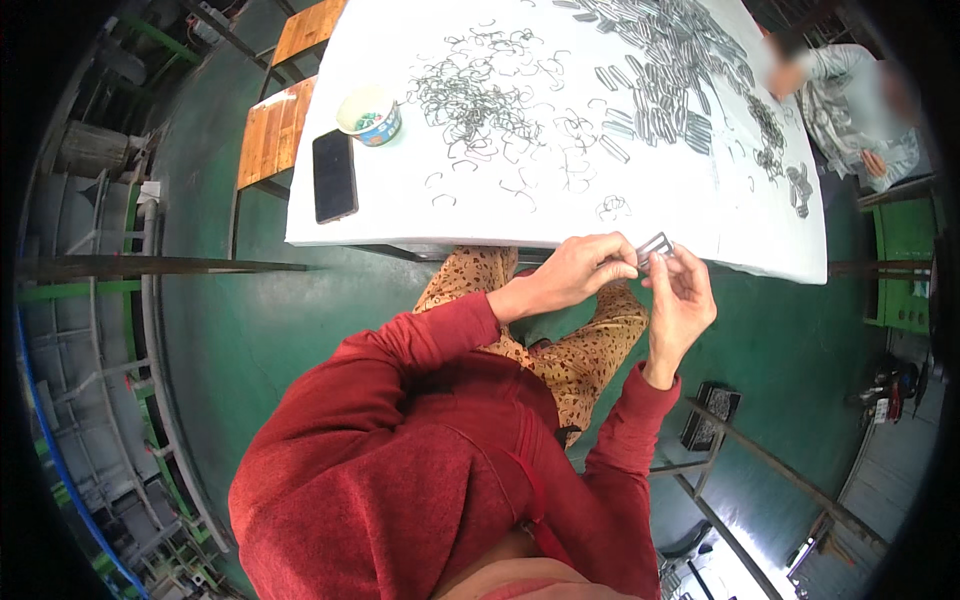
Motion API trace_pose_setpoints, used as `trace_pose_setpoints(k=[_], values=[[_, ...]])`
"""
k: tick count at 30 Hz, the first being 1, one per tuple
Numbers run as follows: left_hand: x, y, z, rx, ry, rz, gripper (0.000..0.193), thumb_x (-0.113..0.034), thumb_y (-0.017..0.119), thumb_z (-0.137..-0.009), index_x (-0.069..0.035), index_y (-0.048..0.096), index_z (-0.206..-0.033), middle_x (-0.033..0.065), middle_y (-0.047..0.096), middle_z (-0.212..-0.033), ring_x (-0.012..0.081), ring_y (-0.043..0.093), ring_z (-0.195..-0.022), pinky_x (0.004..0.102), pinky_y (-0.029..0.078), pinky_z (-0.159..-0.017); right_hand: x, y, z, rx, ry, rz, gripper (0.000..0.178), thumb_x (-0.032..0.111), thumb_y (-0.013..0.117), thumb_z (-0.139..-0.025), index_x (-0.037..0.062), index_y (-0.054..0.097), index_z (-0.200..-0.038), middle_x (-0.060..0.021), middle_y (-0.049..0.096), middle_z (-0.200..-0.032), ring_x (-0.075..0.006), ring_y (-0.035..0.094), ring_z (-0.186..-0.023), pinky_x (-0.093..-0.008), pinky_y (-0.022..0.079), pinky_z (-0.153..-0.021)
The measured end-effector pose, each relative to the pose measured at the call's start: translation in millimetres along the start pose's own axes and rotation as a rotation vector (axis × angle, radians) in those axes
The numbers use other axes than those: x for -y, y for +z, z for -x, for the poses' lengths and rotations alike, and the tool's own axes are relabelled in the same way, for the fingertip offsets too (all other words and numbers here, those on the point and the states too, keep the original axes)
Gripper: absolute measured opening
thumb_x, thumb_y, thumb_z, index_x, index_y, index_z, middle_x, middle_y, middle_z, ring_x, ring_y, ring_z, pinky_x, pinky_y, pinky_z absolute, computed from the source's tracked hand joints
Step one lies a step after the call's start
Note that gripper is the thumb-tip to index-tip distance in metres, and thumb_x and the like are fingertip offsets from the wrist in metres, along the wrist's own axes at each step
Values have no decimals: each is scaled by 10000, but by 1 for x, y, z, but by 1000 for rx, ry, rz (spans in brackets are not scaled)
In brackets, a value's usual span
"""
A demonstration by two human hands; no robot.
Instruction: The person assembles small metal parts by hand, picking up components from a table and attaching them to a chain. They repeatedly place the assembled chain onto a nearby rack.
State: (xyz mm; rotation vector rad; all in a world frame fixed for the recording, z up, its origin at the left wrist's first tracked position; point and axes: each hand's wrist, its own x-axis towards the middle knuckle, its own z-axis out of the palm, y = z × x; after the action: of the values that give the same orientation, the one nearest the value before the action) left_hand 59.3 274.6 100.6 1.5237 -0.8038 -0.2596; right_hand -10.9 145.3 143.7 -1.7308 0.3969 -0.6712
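Note:
Between my two hands, just off the near edge of the white-topped table (390, 225), is a small flat dark piece with pale slots (655, 244). My left hand (592, 266) pinches its left end with thumb and forefinger. At its right end my right hand (683, 300) grips it between thumb and fingers. Its exact kind is too small to tell. Beyond my hands lie a loose spread of thin, dark, curved open rings (470, 105) and a heap of dark elongated striped pieces (655, 95). A small cluster of rings (614, 207) lies closest to my left hand.
A black phone (334, 177) and a round tub (369, 116) with small greenish bits inside stand at the table's left. Wooden stools (272, 135) are beside it. Another person (850, 115) sits at the right side, near more small dark pieces (768, 135).

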Motion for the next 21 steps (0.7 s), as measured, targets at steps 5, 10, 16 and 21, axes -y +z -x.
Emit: trace_pose_setpoints(k=[5, 10, 16, 21], values=[[2, -8, 10, 30, 25, -78, 195, -143, 660, -829, -32, 581, -968, 73, 638, -965, 190, 609, -846, 302, 479, -731, 10, 3, -3, 17, -24, -175, 233, -58, 671, -783, -31, 598, -1002, -78, 644, -764, -88, 593, -604, -213, 503, -508], [25, -52, 6, -206, 78, -277, 337, -106, 692, -788, -69, 577, -1103, 75, 621, -1052, 200, 606, -848, 289, 491, -730, 13, 5, -1, 36, 24, -165, 228, -73, 666, -779, -37, 593, -991, -75, 637, -742, -93, 582, -554, -207, 485, -486], [80, -165, -40, -388, -54, -918, 83, -108, 639, -787, -29, 661, -801, 108, 623, -771, 272, 591, -779, 386, 482, -675, 11, 1, 0, 76, 0, -176, 242, -86, 659, -777, -34, 591, -1003, -61, 622, -725, -89, 574, -547, -200, 479, -488], [105, -181, -50, -165, -58, -1127, 101, -109, 577, -826, -23, 629, -839, 132, 592, -813, 311, 570, -837, 408, 477, -703, 15, -1, 1, 75, 7, -201, 239, -87, 653, -782, -32, 592, -1006, -59, 625, -741, -79, 571, -562, -196, 477, -493]])
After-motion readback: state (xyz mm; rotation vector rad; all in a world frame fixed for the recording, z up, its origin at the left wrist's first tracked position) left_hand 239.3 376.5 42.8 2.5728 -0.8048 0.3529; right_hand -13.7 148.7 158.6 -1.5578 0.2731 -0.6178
